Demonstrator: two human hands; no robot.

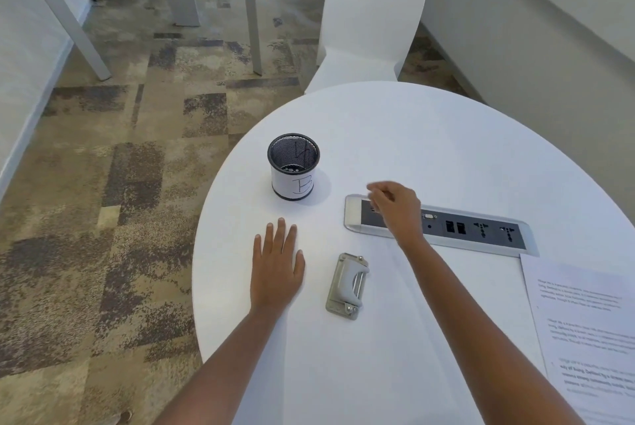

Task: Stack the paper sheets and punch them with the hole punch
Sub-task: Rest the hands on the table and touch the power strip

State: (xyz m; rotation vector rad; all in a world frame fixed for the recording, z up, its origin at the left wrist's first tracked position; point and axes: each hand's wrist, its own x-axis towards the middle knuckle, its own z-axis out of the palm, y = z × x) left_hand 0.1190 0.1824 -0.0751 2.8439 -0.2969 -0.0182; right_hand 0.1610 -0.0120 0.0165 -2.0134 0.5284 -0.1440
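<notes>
A grey metal hole punch (347,286) lies on the white round table (429,136), between my two forearms. My left hand (276,265) rests flat on the table to the punch's left, fingers spread, holding nothing. My right hand (395,210) hovers over the left end of the power strip, fingers curled loosely and slightly blurred; nothing is visible in it. Printed paper sheets (584,328) lie at the right edge of the table, partly cut off by the frame.
A black mesh pen cup (293,167) with a label marked "B" stands beyond my left hand. A recessed power strip (474,229) crosses the table's middle. A white chair (371,22) stands behind the table; carpet lies to the left.
</notes>
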